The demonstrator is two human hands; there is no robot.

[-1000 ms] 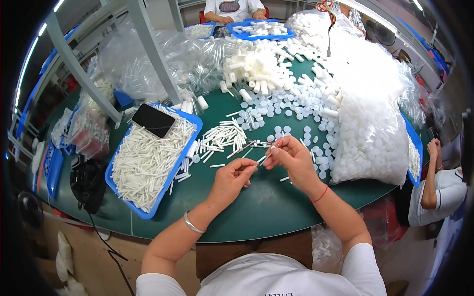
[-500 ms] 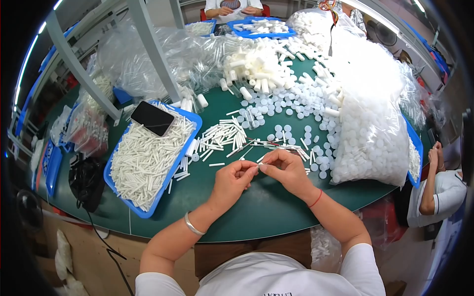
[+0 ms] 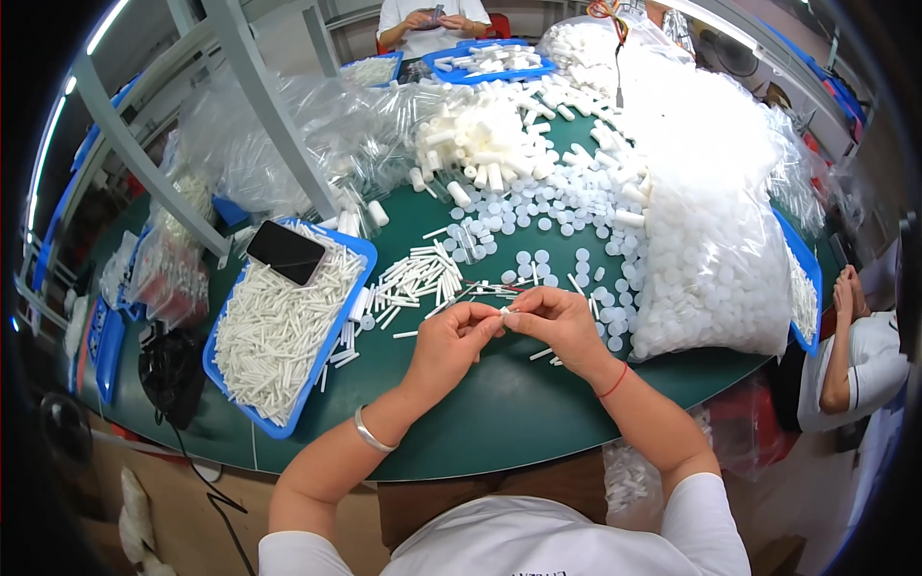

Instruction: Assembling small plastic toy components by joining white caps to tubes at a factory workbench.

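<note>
My left hand [image 3: 449,348] and my right hand [image 3: 559,336] meet fingertip to fingertip over the table. Thumbs and forefingers of both pinch a small white piece [image 3: 503,312], mostly covered by the fingers. Just beyond the hands lies a loose heap of thin white sticks [image 3: 421,276]. Thin dark and reddish sticks show partly behind my fingers. Pale translucent discs [image 3: 543,257] lie scattered past my right hand. To the left, a blue tray [image 3: 305,396] is filled with short white sticks [image 3: 279,331], and a black phone [image 3: 285,252] rests on them.
A large clear bag of discs [image 3: 711,278] stands at the right. Thick white cylinders [image 3: 480,144] are piled farther back, beside crumpled plastic bags [image 3: 279,144]. Grey metal posts [image 3: 274,115] rise at the left. Other people sit across the table and at the far right.
The view has shifted slightly, so the table's contents sit farther left. My hands keep their pinch together and now cover more of the thin dark sticks behind them.
</note>
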